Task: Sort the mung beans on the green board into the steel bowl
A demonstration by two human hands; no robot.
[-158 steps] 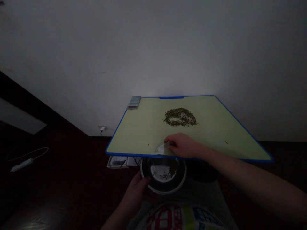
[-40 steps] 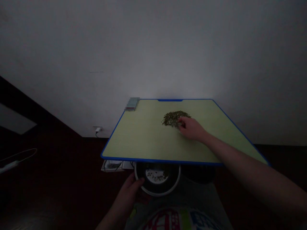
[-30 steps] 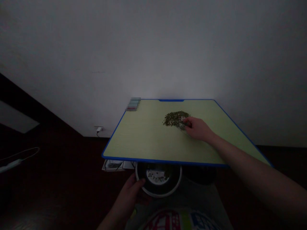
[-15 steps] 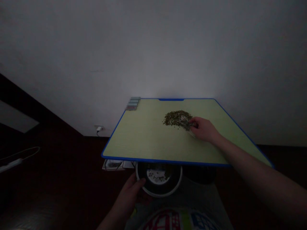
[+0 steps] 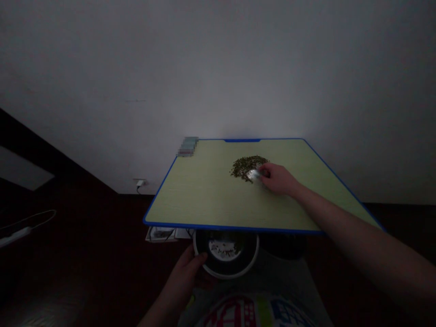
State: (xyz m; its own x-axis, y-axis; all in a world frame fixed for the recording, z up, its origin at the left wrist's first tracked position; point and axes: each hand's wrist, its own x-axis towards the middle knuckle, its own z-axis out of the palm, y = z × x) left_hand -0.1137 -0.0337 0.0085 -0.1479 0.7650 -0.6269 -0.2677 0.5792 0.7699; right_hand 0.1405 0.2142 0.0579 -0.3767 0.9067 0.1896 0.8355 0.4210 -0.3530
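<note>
My right hand (image 5: 276, 178) is closed around a shiny metal spoon (image 5: 252, 175), its bowl at the near edge of a spread of small greenish-brown beans or grains (image 5: 245, 165). The grains lie loosely on a pale yellow-green tabletop (image 5: 204, 195) with a blue rim. Below the near edge, my left hand (image 5: 191, 265) grips the left rim of a round bowl (image 5: 227, 276), thumb over the edge. Dark inner walls and a whitish bottom show in the bowl, with some grains scattered in it. The table edge hides the bowl's far side.
A pale wall (image 5: 218, 72) stands right behind the table. At the table's far left corner is a blurred-out patch (image 5: 188, 146). A plug (image 5: 140, 183) sits in a wall socket, and a power strip (image 5: 15, 237) lies far left. Under the table is a shallow box (image 5: 161, 234).
My right hand has moved a little to the left with the spoon, whose bowl now shows bright at the grains' near edge. My left hand and the bowl stay put.
</note>
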